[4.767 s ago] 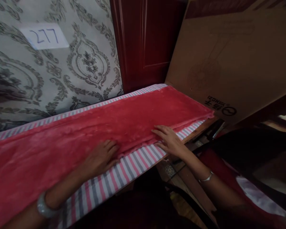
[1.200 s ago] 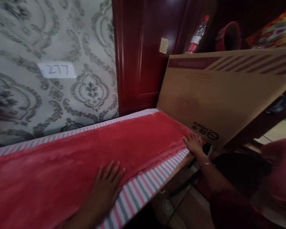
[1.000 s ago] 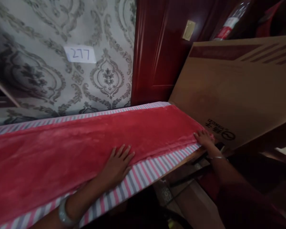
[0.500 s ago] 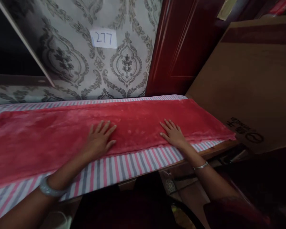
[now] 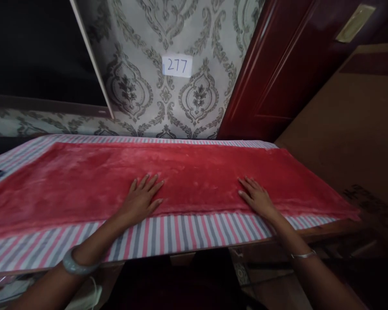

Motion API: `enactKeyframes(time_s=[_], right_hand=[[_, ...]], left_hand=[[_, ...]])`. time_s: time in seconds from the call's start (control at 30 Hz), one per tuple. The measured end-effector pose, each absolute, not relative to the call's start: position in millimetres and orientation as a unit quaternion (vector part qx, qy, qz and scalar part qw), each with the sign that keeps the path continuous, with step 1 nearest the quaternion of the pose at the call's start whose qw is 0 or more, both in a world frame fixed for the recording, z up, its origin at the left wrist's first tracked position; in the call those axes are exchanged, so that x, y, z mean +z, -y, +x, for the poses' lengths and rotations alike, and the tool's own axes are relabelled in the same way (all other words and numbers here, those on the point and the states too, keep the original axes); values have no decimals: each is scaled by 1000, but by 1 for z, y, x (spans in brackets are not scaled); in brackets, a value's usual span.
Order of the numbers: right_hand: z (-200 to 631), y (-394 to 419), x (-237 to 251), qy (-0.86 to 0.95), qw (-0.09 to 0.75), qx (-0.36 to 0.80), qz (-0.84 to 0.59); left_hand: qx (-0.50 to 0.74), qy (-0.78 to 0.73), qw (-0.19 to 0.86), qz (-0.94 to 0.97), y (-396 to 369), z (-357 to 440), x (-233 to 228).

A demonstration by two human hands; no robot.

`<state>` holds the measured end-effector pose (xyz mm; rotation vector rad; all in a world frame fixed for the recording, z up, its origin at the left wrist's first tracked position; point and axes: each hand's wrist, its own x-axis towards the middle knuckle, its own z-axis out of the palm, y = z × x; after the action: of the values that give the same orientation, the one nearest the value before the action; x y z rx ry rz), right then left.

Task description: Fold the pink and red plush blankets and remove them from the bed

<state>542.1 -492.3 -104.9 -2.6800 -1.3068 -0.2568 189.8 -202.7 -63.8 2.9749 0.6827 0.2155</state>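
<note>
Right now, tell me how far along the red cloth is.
Done: the red cloth lies spread flat along the striped cover, its far and near edges roughly straight. In hand: the left hand and right hand press open-palmed on its near edge. Left: judging by the faint ridge along the near edge, perhaps some smoothing there; the cloth's left part looks slightly uneven.

Dim indoor light, dark corners, soft wide-angle stretch at edges
</note>
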Motion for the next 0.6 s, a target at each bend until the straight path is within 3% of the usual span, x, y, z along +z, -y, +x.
enactKeyframes(time_s=[0.17, 0.3, 0.6], right_hand=[[517, 438, -71, 489, 120, -99, -858], [496, 385, -58, 509, 139, -111, -842], [495, 368, -89, 492, 89, -86, -862]], left_hand=[[41, -242, 78, 966, 185, 194, -36], [69, -297, 32, 952, 157, 195, -22], [86, -375, -30, 922, 130, 180, -56]])
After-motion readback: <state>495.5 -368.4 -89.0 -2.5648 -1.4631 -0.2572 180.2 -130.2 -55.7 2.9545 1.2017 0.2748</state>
